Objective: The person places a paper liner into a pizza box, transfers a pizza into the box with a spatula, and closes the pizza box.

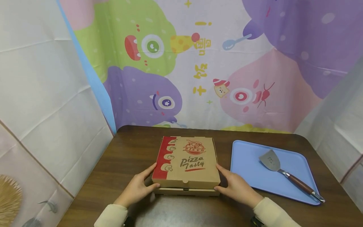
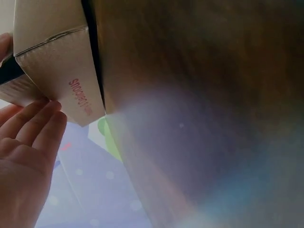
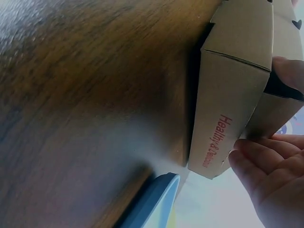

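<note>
A cardboard pizza box (image 1: 198,176) with red and black print lies on the table. Its lid stands slightly raised at the front, with a dark gap above the base in both wrist views. My left hand (image 1: 136,186) grips the lid's left side, thumb at the front corner and fingers along the side. On the opposite side my right hand (image 1: 240,186) holds the lid the same way, its thumb (image 3: 289,72) at the front corner by the gap. Printed lettering shows on the base's side wall (image 3: 223,109). The box's inside is hidden.
To the right lies a blue tray (image 1: 246,170), with a pizza server (image 1: 295,179) resting across it, its handle end past the rim. The dark wooden table (image 1: 124,151) meets a cartoon-printed cloth (image 1: 204,113) at the back.
</note>
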The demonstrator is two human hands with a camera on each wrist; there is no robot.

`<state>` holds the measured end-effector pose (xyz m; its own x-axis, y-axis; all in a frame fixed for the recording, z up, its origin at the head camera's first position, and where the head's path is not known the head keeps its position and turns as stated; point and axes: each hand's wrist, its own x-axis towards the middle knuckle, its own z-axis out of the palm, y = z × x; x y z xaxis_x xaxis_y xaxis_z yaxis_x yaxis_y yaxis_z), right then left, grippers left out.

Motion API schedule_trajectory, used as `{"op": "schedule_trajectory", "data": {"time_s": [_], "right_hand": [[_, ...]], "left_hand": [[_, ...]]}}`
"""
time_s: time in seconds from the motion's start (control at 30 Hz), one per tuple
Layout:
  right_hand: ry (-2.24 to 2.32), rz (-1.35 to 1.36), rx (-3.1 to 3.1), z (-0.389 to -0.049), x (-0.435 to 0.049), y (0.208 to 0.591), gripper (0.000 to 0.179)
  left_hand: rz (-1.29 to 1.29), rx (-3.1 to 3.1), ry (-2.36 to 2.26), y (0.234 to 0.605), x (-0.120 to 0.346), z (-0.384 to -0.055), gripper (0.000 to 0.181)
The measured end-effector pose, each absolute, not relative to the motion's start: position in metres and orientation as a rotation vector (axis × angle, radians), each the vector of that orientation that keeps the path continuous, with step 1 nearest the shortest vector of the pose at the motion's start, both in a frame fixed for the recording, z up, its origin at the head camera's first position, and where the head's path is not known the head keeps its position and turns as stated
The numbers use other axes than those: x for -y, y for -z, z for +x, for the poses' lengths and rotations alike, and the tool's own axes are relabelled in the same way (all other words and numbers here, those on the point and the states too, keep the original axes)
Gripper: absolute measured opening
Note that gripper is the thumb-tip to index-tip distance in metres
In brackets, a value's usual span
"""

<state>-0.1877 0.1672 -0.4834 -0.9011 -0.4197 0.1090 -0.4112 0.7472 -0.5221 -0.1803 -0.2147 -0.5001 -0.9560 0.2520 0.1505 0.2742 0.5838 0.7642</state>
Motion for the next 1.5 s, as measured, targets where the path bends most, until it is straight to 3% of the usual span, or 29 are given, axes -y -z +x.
{"op": "schedule_trajectory", "data": {"time_s": [0.63,1.5], "right_hand": [[0.764,-0.736,-2.885,-0.186,-0.168,0.487,0.078],[0.437,-0.687,-2.985,-0.181,-0.156,0.493,0.073]], "left_hand": [[-0.488,2.849,1.259,0.500,0.212,-0.180,0.075],[-0.452,3.034,0.711,0.494,0.195,-0.176,0.070]]}}
